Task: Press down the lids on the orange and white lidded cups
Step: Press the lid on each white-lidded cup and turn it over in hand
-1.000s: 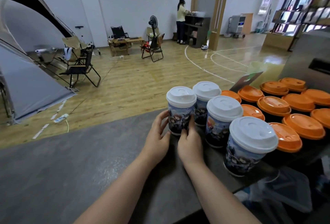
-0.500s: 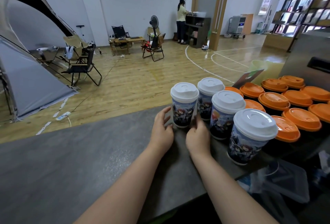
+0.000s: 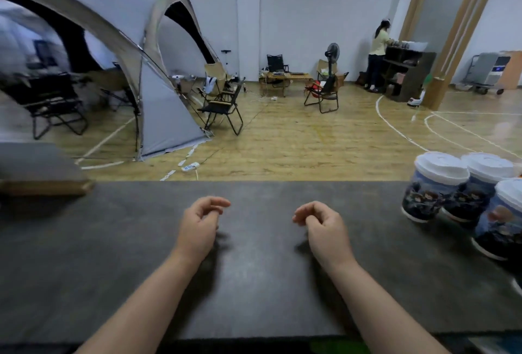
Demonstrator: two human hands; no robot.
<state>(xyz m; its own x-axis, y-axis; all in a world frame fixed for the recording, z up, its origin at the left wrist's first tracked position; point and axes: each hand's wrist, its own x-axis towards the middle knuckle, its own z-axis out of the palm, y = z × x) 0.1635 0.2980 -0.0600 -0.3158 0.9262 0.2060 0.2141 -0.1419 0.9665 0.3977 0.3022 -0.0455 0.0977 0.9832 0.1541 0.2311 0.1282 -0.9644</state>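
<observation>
Where the upper left of the frame begins, a grey dome tent (image 3: 158, 105) arches over dark folding chairs (image 3: 53, 105). Below it, at the left edge, a grey slab with a wooden rim (image 3: 36, 164) sits just above the dark grey counter (image 3: 254, 291). A white power strip (image 3: 189, 167) lies on the wooden floor beyond the counter.

Low in the centre, two bare forearms reach up from the bottom edge over the counter. The left hand (image 3: 197, 226) is left of centre, fingers loosely curled toward the thumb, grasping nothing. The right hand (image 3: 324, 229) mirrors it right of centre, fingers slack and curled inward, also empty. Bare counter separates the two; whether either rests on the surface I cannot tell.

Farther back, in the upper right, a standing fan (image 3: 332, 54) rises behind a chair, and a person in a pale top (image 3: 380, 51) faces a dark shelf unit (image 3: 406, 74).

At the right edge, three cups with white lids stand upright on the counter in a tight cluster. The first cup (image 3: 432, 192) is closest to the hands, the second cup (image 3: 480, 184) is just beside it, and the third cup (image 3: 505, 221) is lower, cut off by the frame. All three lie well right of the right hand, with open counter between, and no finger touches a cup or lid.
</observation>
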